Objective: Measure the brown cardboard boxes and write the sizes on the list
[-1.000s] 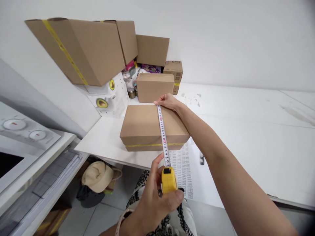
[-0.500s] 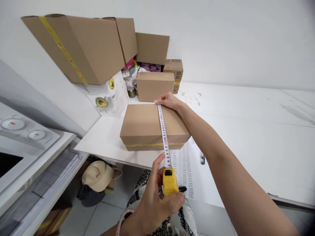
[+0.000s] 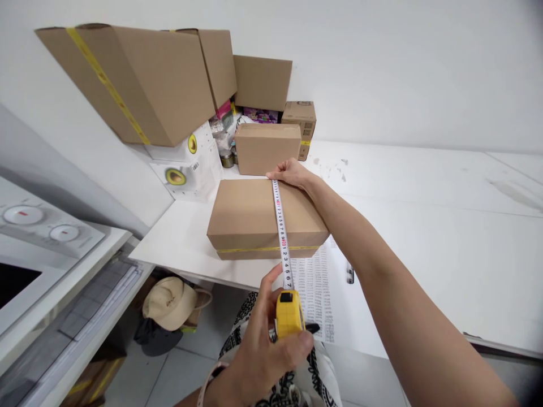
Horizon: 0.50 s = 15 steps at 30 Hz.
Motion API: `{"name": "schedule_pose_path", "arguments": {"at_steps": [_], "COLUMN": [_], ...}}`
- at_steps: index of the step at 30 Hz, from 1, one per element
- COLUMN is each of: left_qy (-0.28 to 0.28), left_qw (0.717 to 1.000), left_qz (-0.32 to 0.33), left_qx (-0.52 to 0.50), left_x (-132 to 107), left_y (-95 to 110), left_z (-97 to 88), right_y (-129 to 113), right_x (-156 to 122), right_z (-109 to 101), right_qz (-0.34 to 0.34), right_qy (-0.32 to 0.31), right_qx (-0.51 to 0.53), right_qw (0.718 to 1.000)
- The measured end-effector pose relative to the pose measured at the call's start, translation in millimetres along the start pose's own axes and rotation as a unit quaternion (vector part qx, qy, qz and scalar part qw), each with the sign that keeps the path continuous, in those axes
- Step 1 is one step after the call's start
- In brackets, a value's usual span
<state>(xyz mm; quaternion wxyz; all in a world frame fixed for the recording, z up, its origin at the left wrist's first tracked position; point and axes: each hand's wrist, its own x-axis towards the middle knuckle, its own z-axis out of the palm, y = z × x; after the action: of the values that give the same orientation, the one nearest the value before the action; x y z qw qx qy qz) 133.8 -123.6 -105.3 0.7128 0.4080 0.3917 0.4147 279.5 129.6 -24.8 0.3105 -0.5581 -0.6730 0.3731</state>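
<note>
A closed brown cardboard box (image 3: 246,215) with a yellow tape strip lies near the front edge of the white table (image 3: 424,243). A white tape blade (image 3: 280,226) runs across its top from the far edge to the near edge. My right hand (image 3: 291,172) presses the blade's end down at the box's far edge, fingers closed on it. My left hand (image 3: 267,345) grips the yellow tape measure case (image 3: 289,314) just in front of the table edge, thumb up beside the blade.
A printed sheet (image 3: 316,294) and a dark pen (image 3: 348,274) lie right of the box. Several cardboard boxes (image 3: 139,85) and a white avocado-print box (image 3: 186,164) are stacked at the back left. A white appliance (image 3: 38,237) stands left; a tan cap (image 3: 169,302) lies under the table.
My left hand and the tape case shifted slightly, down and then back a little. The right hand and the box have stayed in place.
</note>
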Motion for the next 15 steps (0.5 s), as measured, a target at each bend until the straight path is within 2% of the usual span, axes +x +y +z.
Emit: {"name": "schedule_pose_path", "arguments": {"at_steps": [8, 11, 15], "left_qy": [0.004, 0.002, 0.0], "left_qw": [1.0, 1.0, 1.0], "left_qz": [-0.007, -0.006, 0.004], "left_qx": [-0.008, -0.015, -0.028], "left_x": [-0.8, -0.5, 1.2], "left_y": [-3.1, -3.0, -1.9], "left_z": [-1.8, -5.1, -10.4], "right_y": [7.1, 20.0, 38.4], "right_x": [8.8, 25.1, 52.5], "right_z": [1.5, 4.8, 0.8], "right_qz": [-0.006, -0.015, -0.071], "right_qy": [0.004, 0.002, 0.004], "right_qx": [0.016, 0.006, -0.013], "right_qw": [1.0, 1.0, 0.997]}}
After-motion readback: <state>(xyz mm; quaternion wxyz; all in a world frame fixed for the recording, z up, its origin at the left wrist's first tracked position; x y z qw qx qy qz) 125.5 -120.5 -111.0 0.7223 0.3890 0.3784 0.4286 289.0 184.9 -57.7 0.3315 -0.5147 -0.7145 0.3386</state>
